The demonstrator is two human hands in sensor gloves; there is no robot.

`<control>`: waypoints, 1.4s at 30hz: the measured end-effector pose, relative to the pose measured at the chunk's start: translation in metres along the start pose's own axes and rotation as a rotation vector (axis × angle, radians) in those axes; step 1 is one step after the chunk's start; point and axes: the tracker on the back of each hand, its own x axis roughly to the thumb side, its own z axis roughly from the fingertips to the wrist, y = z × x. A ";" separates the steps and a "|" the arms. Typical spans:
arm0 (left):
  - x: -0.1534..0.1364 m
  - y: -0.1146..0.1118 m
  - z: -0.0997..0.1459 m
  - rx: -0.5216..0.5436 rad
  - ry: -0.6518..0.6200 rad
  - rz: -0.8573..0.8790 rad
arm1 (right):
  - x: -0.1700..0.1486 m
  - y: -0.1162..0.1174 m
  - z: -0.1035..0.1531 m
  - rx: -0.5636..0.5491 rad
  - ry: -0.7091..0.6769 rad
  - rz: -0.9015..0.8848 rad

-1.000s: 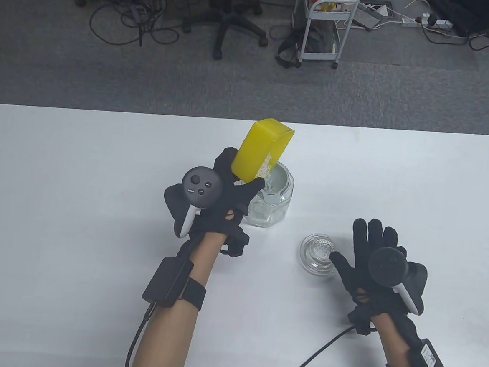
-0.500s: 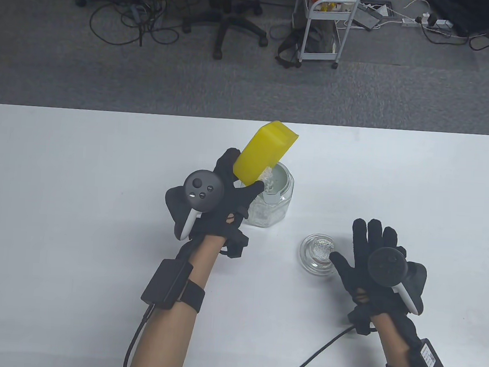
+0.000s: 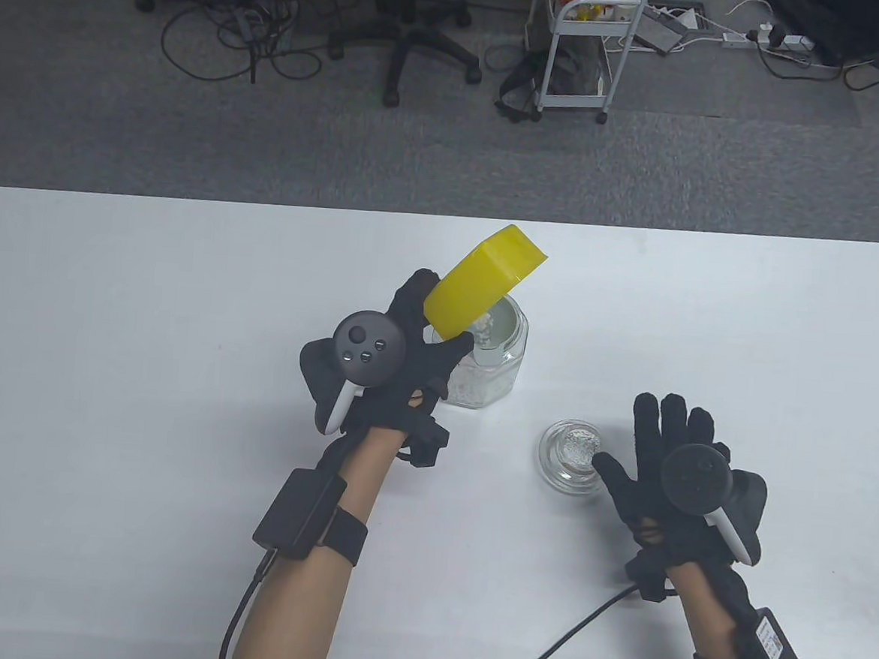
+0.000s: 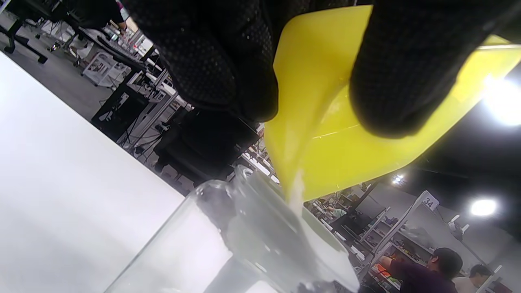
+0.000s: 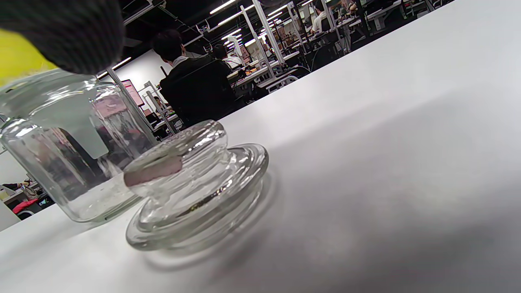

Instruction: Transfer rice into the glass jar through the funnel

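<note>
My left hand [image 3: 417,328] grips a yellow container [image 3: 480,280] and holds it tipped steeply over the glass jar [image 3: 486,363]. A pale funnel [image 3: 501,330] sits in the jar's mouth. Rice lies in the bottom of the jar. In the left wrist view the yellow container [image 4: 325,134] pours a thin stream of rice into the funnel [image 4: 281,236], with my fingers [image 4: 407,65] wrapped around it. My right hand [image 3: 663,465] rests flat and open on the table, beside the glass lid [image 3: 572,455]. The lid [image 5: 195,183] and jar [image 5: 69,150] show in the right wrist view.
The white table [image 3: 109,321] spreads wide to the left and right of the jar. A cable [image 3: 561,639] runs from my right wrist across the table's front edge. Beyond the far edge are an office chair [image 3: 408,26] and a white cart [image 3: 580,46] on the floor.
My left hand has tilted the yellow container further, its far end swinging up and right. The rice visible at its lip has gone into the funnel. The right hand has not moved.
</note>
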 end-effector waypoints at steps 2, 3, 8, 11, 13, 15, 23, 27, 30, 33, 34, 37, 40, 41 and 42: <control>0.001 0.000 0.001 0.008 -0.018 -0.029 | 0.000 0.000 0.000 -0.001 -0.001 -0.001; 0.002 0.000 0.002 0.013 -0.026 -0.038 | 0.000 0.000 0.000 -0.001 0.000 -0.001; 0.001 0.000 0.002 0.001 -0.042 -0.019 | 0.000 0.000 0.000 0.002 0.002 0.002; 0.002 0.000 0.003 0.009 -0.055 -0.046 | 0.000 0.000 0.000 0.001 0.001 0.000; 0.002 -0.001 0.004 0.018 -0.064 -0.050 | 0.000 0.000 0.000 0.000 0.001 -0.001; 0.003 -0.003 0.005 0.011 -0.081 -0.070 | 0.000 0.000 0.000 0.000 0.000 -0.002; -0.003 0.000 0.005 0.012 -0.065 0.009 | 0.000 0.001 0.000 0.003 0.000 0.004; -0.020 0.008 0.005 0.022 0.020 0.198 | 0.000 0.001 0.000 0.003 0.002 0.001; -0.038 0.014 0.008 0.040 0.081 0.321 | 0.000 0.001 0.000 0.003 0.004 -0.001; -0.060 0.020 0.015 0.064 0.149 0.415 | 0.000 0.001 0.000 0.004 0.004 0.001; -0.069 0.022 0.019 0.089 0.182 0.465 | 0.000 0.001 0.000 0.004 0.004 0.003; -0.094 0.023 0.035 0.185 0.311 0.597 | 0.000 0.001 0.000 0.006 0.004 0.005; -0.120 0.023 0.049 0.203 0.404 0.667 | 0.000 0.001 0.000 0.007 0.006 0.004; -0.129 0.023 0.053 0.201 0.427 0.673 | 0.000 0.001 0.000 0.007 0.006 0.005; -0.140 0.024 0.058 0.205 0.454 0.666 | 0.000 0.001 0.000 0.007 0.005 0.006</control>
